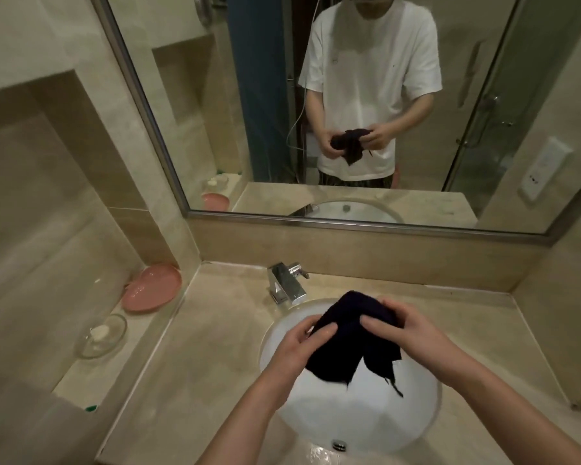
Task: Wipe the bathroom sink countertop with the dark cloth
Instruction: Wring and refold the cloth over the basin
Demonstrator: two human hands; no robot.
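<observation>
A beige stone countertop [195,357] surrounds a white basin [359,417], tiled walls on three sides and a mirror [316,105] ahead. Over the basin, the left hand [296,350] and right hand [416,333] both pinch the bunched dark cloth [353,340], ragged ends hanging. Just beyond the hands stands a chrome faucet [287,281]. Far left of the left hand, on a lower ledge, sit a pink dish [151,286] and a clear soap dish [101,335]. Bare counter lies either side.
</observation>
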